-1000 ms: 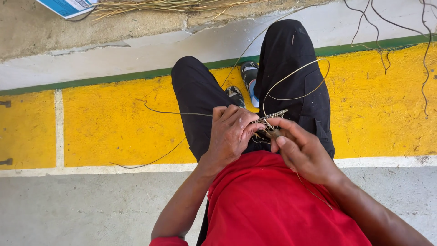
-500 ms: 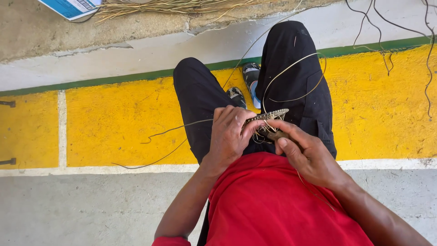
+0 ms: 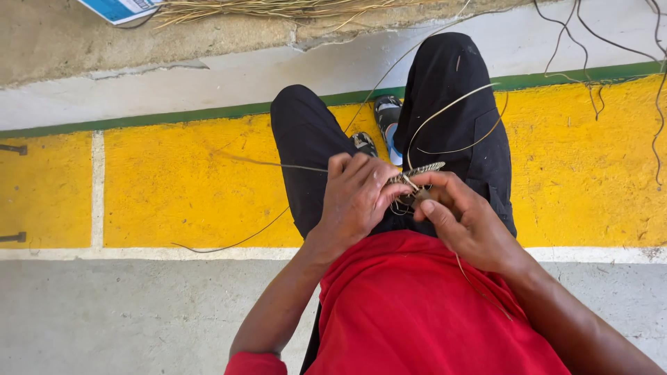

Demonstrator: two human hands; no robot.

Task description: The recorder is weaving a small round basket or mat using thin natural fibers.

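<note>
My left hand (image 3: 358, 198) and right hand (image 3: 462, 219) meet over my lap, just beside each other, with the small woven strip (image 3: 417, 172) pinched between them above my knees. Loose strands (image 3: 451, 104) arc from it over my right leg (image 3: 451, 104). My feet (image 3: 385, 118) sit between the knees on the painted kerb (image 3: 174, 187). Beyond it lie a bundle of dry fibres (image 3: 278, 8) and, further left, a printed sheet (image 3: 118, 8).

Outdoor craft spot — painted yellow kerb (image 3: 174, 187), concrete pavement (image 3: 125, 312), dried grass bundle (image 3: 278, 8)
</note>
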